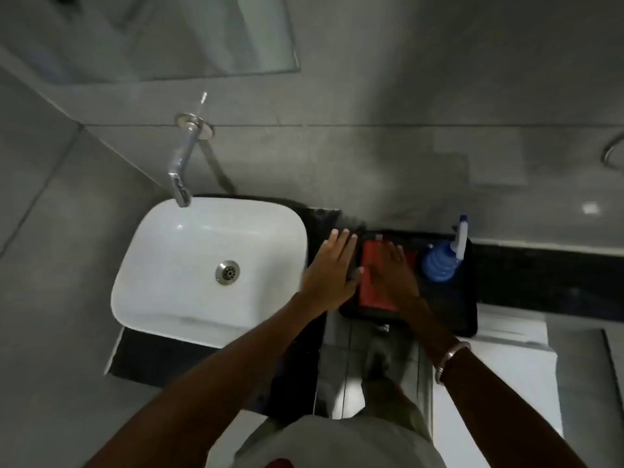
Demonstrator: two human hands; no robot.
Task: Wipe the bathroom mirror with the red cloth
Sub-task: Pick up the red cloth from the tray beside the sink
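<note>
Nearest, two bare forearms reach forward, the right one wearing a bracelet [450,358]. The right hand [393,275] lies flat on the red cloth [371,285], fingers spread and not gripping it; the cloth sits in a black tray [452,319] on the dark counter. The left hand [332,271] hovers open at the tray's left edge. A blue spray bottle [442,261] lies in the tray just right of the cloth. Left is the white sink [175,265] under a wall tap [182,170]. Farthest up hangs the mirror [189,35].

Both hands reach flat over the black tray [469,319] on the counter [540,282]: right hand [391,275] on the red cloth [371,292], left hand [331,268] beside it, near the sink [169,265].
</note>
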